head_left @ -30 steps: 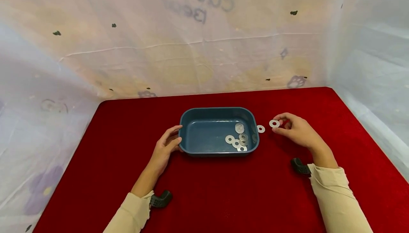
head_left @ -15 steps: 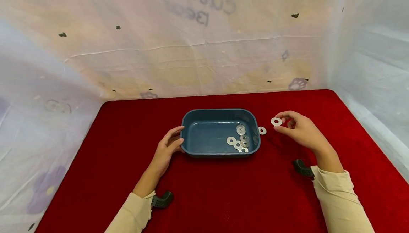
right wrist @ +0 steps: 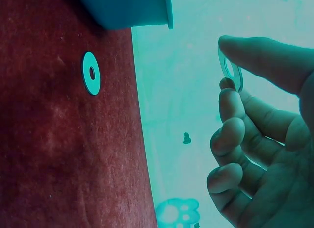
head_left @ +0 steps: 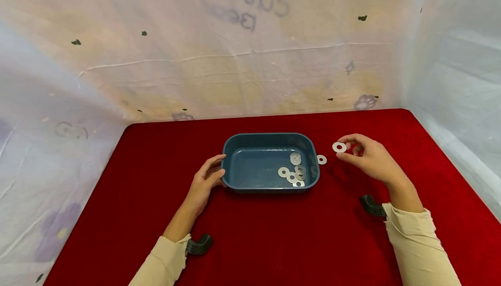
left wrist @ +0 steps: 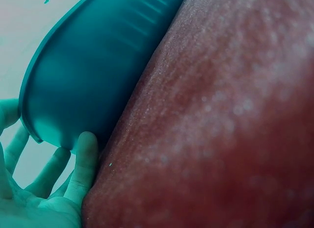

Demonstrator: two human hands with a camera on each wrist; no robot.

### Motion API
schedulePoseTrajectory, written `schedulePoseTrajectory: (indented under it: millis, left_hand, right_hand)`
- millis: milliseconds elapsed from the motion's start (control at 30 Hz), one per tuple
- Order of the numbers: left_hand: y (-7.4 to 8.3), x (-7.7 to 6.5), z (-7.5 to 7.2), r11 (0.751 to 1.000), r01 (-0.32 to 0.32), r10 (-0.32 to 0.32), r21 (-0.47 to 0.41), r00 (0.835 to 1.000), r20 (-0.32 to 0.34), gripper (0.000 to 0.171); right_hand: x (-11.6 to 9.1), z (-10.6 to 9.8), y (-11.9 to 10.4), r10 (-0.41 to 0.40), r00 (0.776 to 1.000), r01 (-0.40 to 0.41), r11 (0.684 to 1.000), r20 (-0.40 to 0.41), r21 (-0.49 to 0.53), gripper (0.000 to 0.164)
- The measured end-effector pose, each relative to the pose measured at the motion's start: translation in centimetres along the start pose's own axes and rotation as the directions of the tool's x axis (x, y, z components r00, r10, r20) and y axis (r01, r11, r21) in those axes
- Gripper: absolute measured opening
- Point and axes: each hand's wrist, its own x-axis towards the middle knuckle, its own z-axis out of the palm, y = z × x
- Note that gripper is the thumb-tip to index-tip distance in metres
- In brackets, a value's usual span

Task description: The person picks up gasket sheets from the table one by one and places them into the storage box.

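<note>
My left hand grips the left end of a blue rectangular plastic tub. In the left wrist view its fingers lie against the tub's outer wall, with one digit up at the rim. My right hand pinches a flat metal washer by its edges between thumb and finger, raised over the cloth right of the tub. The right wrist view shows that washer nearly edge-on, the other fingers curled loosely below. Several more washers lie inside the tub, toward its right end.
One loose washer lies on the red cloth just outside the tub's right wall, between it and my right hand. Pale printed fabric walls close in the back and both sides. Dark curved wrist mounts stick out below both hands.
My right hand has risen slightly and shifted a little to the right with the washer. The left hand keeps its place on the tub, and the view has shifted slightly.
</note>
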Motion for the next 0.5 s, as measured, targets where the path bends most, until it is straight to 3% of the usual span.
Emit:
schedulePoseTrajectory:
  millis: [500]
  left_hand:
    - [0.0, -0.01, -0.09, 1.0, 0.008, -0.007, -0.004, 1.0, 0.011, 0.048]
  right_hand:
    - [0.1, 0.7, -0.99, -0.027, 1.0, 0.027, 1.0, 0.014, 0.008, 0.038]
